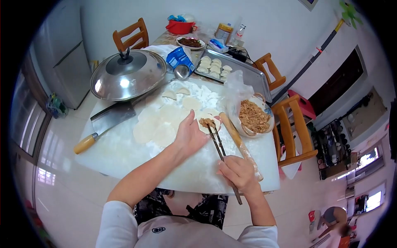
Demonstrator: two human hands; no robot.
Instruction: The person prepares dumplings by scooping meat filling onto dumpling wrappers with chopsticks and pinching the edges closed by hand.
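Note:
My left hand [191,134] is palm up, cradling a round dumpling wrapper [203,129] with a lump of minced filling [206,122] on it. Its fingers are partly hidden beneath the dough. In my right hand [239,173] is a pair of dark chopsticks [215,142], whose tips touch the filling. Flat wrappers [155,126] overlap on the floured white board [124,153] left of my hands, and two folded dumplings [169,94] lie beyond them. A floury rolling pin [237,138] rests right of the chopsticks, beside a bowl [271,124] of filling partly covered by a plastic bag [238,84].
At left lies a cleaver [113,118], its wooden handle past the board's edge, near a large lidded pan [124,78]. A metal tray [250,76] with several dumplings stands at the back right. A ladle [182,72] lies behind the board. Another person [333,221] bends down at far right.

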